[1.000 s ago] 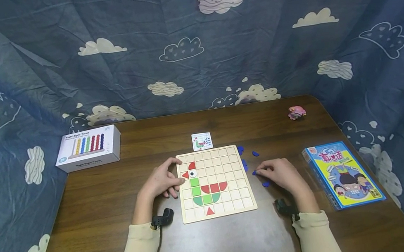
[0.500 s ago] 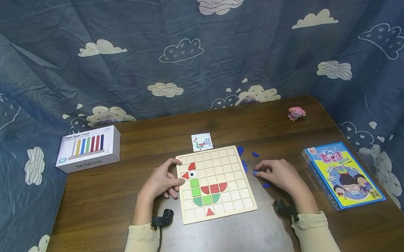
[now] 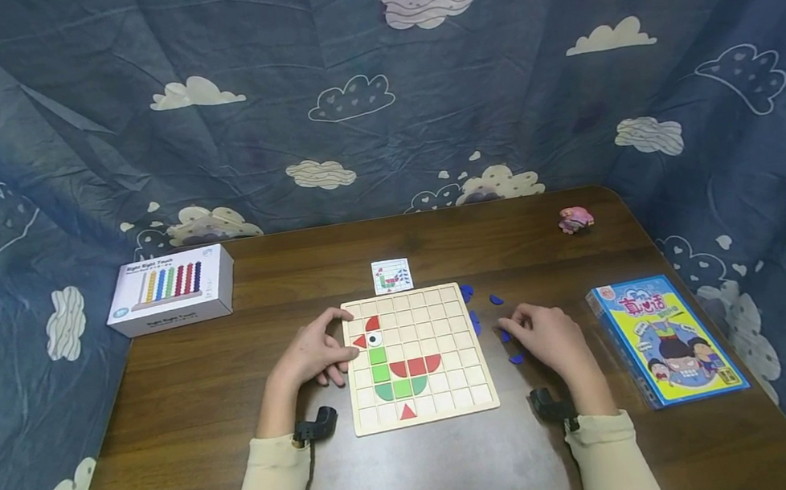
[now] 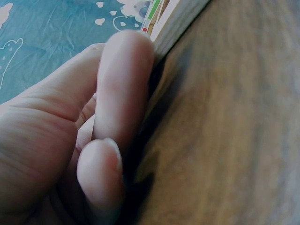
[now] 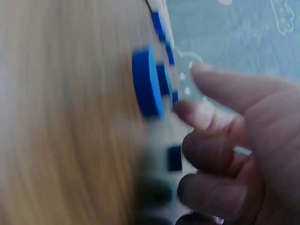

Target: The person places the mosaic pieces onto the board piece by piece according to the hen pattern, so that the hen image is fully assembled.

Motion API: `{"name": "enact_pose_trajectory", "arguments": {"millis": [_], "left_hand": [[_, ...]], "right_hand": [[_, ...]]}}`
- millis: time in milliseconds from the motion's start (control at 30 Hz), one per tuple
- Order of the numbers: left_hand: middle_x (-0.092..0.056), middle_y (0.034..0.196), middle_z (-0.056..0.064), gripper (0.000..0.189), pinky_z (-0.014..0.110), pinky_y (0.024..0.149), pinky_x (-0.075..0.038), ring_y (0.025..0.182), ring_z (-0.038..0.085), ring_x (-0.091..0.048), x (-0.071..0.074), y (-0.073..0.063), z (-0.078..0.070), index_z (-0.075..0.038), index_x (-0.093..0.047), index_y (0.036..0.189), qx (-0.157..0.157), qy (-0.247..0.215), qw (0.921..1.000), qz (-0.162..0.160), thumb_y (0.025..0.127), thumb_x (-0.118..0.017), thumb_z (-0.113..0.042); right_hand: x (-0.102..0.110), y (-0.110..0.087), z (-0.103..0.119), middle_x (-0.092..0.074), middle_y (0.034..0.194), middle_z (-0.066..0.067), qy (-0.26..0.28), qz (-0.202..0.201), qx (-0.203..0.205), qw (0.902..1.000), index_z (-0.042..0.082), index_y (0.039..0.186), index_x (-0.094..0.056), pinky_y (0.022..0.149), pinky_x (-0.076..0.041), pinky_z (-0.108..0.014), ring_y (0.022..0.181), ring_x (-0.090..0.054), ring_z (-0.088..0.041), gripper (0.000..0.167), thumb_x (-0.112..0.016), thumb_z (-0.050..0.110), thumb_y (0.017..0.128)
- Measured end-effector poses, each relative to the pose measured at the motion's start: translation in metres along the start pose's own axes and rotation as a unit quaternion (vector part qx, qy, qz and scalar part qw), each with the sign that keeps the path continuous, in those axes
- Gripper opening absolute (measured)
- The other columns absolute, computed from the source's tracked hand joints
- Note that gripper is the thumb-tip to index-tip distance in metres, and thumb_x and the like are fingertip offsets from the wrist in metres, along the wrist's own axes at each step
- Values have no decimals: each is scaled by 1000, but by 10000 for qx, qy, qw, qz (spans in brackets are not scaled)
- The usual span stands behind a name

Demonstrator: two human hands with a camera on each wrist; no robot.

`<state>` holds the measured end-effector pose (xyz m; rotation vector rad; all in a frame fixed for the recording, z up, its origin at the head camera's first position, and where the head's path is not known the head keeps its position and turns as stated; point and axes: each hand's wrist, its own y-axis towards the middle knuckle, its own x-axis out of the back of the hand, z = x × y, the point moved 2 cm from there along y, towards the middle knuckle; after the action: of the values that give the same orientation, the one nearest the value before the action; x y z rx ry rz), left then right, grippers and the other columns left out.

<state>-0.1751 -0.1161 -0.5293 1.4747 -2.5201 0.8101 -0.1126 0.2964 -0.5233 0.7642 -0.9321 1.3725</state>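
My left hand [image 3: 309, 351] rests at the left edge of a square wooden grid board [image 3: 447, 400]. Its thumb and index finger touch that edge well apart; the other fingers bend beside it. Red, green and white pieces on the board form a bird, with an eye tile [image 3: 374, 338] near the top. Right of the board, my right hand [image 3: 545, 334] hovers over a small blue piece [image 3: 505, 336]. In the right wrist view, its thumb and fingers are apart with nothing visible between them, and a blurred blue half-round piece [image 5: 146, 83] lies on the table.
A small pattern card [image 3: 392, 276] lies behind the board. Several blue pieces [image 3: 475, 322] lie along its right side. A white box [image 3: 172, 290] stands at back left, a colourful boxed game [image 3: 669, 339] at right, and a pink figurine [image 3: 575, 219] at back right.
My right hand's fingertips have lifted off the small blue piece and drawn slightly up and right; the piece has shifted a little to the right. The left hand and board stay put.
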Motion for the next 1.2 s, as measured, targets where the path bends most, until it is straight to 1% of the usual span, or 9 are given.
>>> {"name": "enact_pose_trajectory", "arguments": {"millis": [133, 267, 467, 567, 633, 800, 867, 1000, 1200], "left_hand": [[-73, 69, 9, 61, 27, 42, -50, 52, 21, -73, 0, 0, 0, -28, -52, 143, -8, -1, 10000, 4, 91, -82, -20], [-73, 70, 9, 62, 28, 42, -51, 52, 22, -73, 1, 0, 0, -28, -51, 144, -49, -14, 10000, 14, 91, -82, -21], [-73, 70, 9, 62, 27, 43, -51, 52, 22, -73, 1, 0, -2, -27, -51, 145, -89, -2, 10000, 22, 92, -82, -21], [-73, 70, 9, 63, 27, 43, -51, 53, 22, -73, 1, 0, -2, -27, -51, 145, -86, 3, 10000, 20, 91, -82, -21], [-73, 70, 9, 63, 27, 43, -51, 53, 22, -73, 1, 0, -2, -27, -51, 145, -87, 13, 10000, 14, 91, -82, -21], [-73, 70, 9, 63, 27, 43, -51, 52, 21, -73, 1, 0, -1, -28, -51, 145, -69, 52, 10000, 3, 91, -83, -21], [-73, 70, 9, 63, 27, 43, -52, 53, 22, -73, 0, 0, -1, -28, -51, 145, -51, 54, 10000, 3, 91, -83, -22], [-73, 71, 9, 64, 27, 44, -52, 53, 22, -74, 0, -1, 0, -28, -51, 145, -18, 33, 10000, 19, 91, -83, -22], [-73, 71, 9, 64, 27, 44, -52, 53, 22, -73, 0, 0, 0, -27, -51, 145, -24, 29, 10000, 12, 91, -84, -22]], "right_hand": [[4, -2, -2, -57, 66, -1, 129, 201, -133, 9996, 11, 95, -70, 55, -38, -31, 60, -51, -18, 38, -77, 48, 95], [4, -1, 4, -59, 68, 0, -49, 381, -2, 9993, 13, 96, -72, 57, -38, -31, 63, -52, -17, 36, -81, 48, 91], [2, 1, 7, -60, 69, 2, -111, 332, 364, 9987, 17, 110, -78, 56, -37, -31, 62, -50, -16, 21, -79, 32, 96], [3, 1, 7, -58, 67, 2, -30, 376, 428, 9984, 18, 123, -77, 55, -37, -31, 59, -49, -16, 25, -75, 27, 99], [3, 1, 8, -57, 67, 0, 32, 348, 319, 9989, 16, 125, -74, 54, -36, -31, 58, -49, -17, 29, -74, 29, 100], [3, 0, 10, -58, 72, -2, -11, 307, -22, 9995, 10, 118, -68, 57, -37, -31, 63, -52, -17, 45, -77, 48, 95], [2, 0, 11, -59, 72, -2, -102, 368, -25, 9993, 10, 117, -68, 58, -37, -31, 63, -52, -17, 49, -78, 51, 93], [0, -1, 12, -59, 70, 0, -249, 392, 159, 9988, 13, 115, -71, 56, -37, -31, 62, -52, -16, 39, -79, 45, 94], [-4, -1, 15, -59, 66, 2, -365, 236, 387, 9983, 16, 105, -71, 53, -37, -31, 59, -51, -16, 24, -77, 38, 97]]}}
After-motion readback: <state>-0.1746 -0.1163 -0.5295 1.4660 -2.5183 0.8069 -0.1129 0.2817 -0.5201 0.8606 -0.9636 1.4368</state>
